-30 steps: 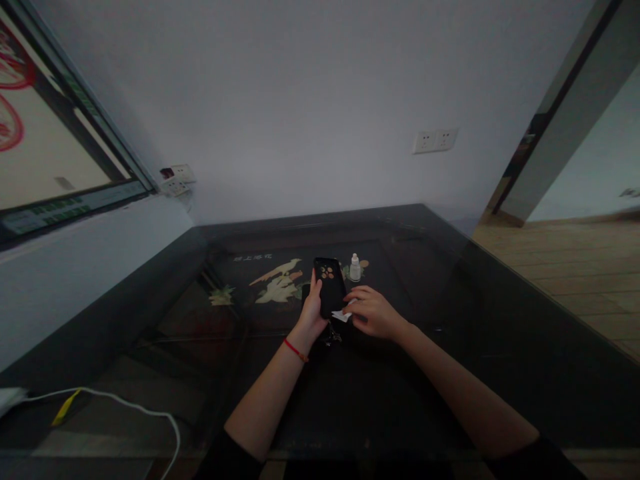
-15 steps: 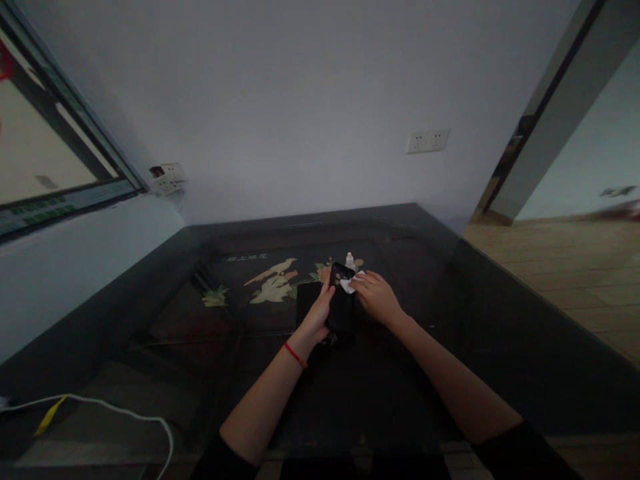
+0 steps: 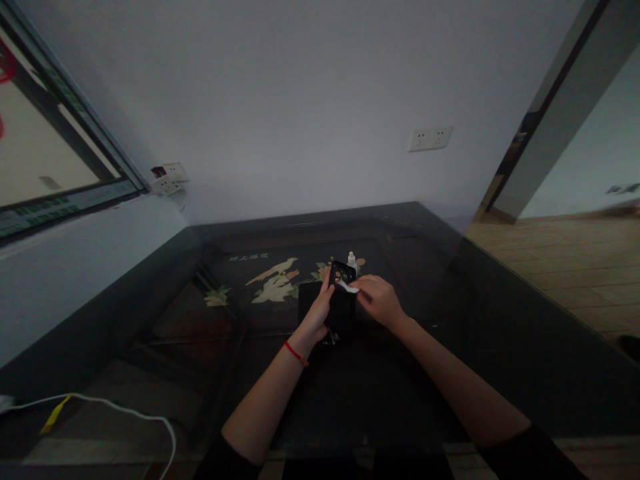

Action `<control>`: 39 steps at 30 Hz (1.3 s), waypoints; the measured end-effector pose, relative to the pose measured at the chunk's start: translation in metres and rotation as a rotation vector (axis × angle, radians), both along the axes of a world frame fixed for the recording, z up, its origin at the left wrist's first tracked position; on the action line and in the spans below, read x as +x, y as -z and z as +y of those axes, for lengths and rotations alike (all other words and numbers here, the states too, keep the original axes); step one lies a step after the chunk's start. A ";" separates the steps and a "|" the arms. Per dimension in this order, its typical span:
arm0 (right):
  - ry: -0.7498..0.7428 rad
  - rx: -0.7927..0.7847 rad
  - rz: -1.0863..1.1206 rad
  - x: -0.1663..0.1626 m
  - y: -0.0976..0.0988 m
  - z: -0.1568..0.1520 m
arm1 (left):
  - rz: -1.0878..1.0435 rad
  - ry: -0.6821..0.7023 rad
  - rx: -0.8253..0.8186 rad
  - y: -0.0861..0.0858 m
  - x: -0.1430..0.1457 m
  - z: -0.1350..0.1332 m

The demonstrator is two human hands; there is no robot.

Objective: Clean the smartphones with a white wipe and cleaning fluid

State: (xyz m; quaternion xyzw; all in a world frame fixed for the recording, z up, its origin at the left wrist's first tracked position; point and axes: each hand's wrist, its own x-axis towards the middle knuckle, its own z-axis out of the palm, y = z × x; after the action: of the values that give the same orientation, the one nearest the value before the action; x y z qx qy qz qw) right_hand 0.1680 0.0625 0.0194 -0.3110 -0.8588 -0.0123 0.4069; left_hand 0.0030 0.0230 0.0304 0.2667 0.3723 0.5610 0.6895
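Observation:
My left hand is closed round a black phone, held tilted over the table; several round spots, perhaps camera lenses, show near its top end. A red string bracelet circles my left wrist. Between the fingers of my right hand is a white tissue, which lies against the phone's upper part. Just beyond the phone stands a small white bottle, its lower part hidden. A flat black thing lies under and left of the phone; its kind I cannot make out.
The dark glossy table bears a bird-and-flower picture. A white cable with a yellow tag curves at the front left. Wall sockets and a power adapter are on the walls beyond the table.
My right hand has shifted slightly down and right over the phone, and the tissue now shows as a narrower strip. My left hand still holds the phone in nearly the same place.

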 end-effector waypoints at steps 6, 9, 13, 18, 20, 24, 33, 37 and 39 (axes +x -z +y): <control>0.229 0.081 -0.132 0.012 0.004 0.013 | 0.026 0.055 -0.041 0.000 0.006 -0.005; 0.206 0.053 -0.215 0.005 0.006 0.007 | 0.044 0.007 -0.011 -0.001 0.006 -0.005; 0.212 -0.036 -0.193 -0.001 0.005 0.002 | 0.041 0.001 0.047 0.002 0.006 -0.004; 0.380 -0.064 -0.040 -0.001 0.006 0.007 | 0.060 0.059 0.030 0.011 0.014 -0.008; 0.325 -0.077 -0.026 -0.005 0.008 0.007 | 0.076 0.092 -0.006 0.015 0.018 -0.009; 0.097 -0.084 -0.032 -0.011 0.013 0.004 | 0.094 0.034 -0.052 0.016 0.018 -0.007; 0.101 0.022 -0.135 0.001 0.013 0.012 | -0.082 0.048 -0.125 0.008 0.010 -0.004; 0.148 -0.092 0.027 -0.007 0.015 0.008 | -0.226 0.280 -0.292 0.000 0.006 -0.008; 0.085 -0.177 0.139 -0.008 0.013 0.006 | -0.224 0.256 -0.315 -0.003 0.003 -0.009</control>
State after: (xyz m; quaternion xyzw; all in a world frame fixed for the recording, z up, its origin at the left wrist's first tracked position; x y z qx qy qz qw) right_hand 0.1597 0.0685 0.0061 -0.3818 -0.8122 0.0680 0.4357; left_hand 0.0063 0.0140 0.0339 0.1371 0.3395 0.4302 0.8252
